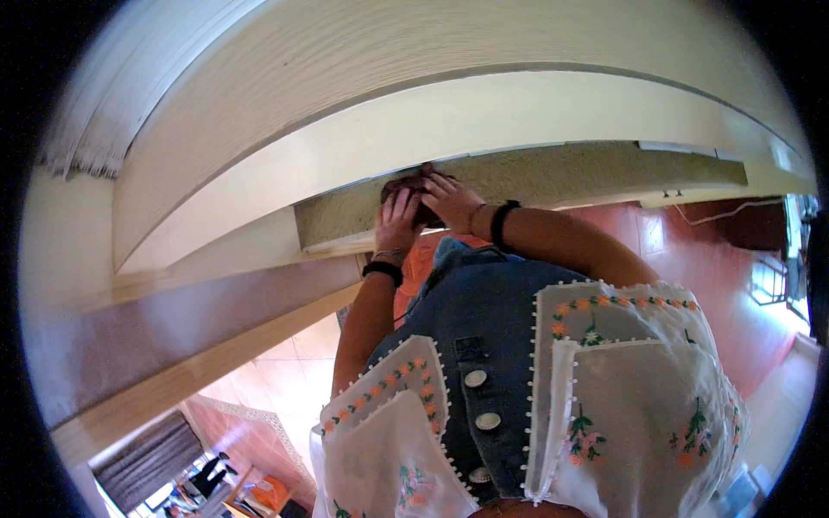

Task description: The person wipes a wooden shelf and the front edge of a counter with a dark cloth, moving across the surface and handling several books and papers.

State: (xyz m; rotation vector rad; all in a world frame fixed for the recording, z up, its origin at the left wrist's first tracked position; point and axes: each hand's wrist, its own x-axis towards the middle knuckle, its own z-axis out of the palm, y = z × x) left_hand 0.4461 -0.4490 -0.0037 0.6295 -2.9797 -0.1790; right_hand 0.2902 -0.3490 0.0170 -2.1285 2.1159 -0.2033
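Note:
A crumpled dark reddish-brown cloth point(402, 184) lies on a long, rough-looking olive-brown ledge point(553, 173). My left hand point(398, 221) grips it from the near left, fingers curved over its top. From the right, my right hand point(454, 205) holds the same cloth, its fingertips toward the far edge. The two hands are close together, and their palms and thumbs are mostly hidden. Dark bands circle both wrists.
A cream wall panel point(414, 108) rises behind the ledge. Pale slatted blinds point(173, 78) hang at upper left. A wooden-edged partition point(207, 363) runs along the left. Reddish tiled floor point(622, 233) spreads to the right, where a white cable point(717, 217) shows. A person's dark-clothed legs point(207, 475) appear at lower left.

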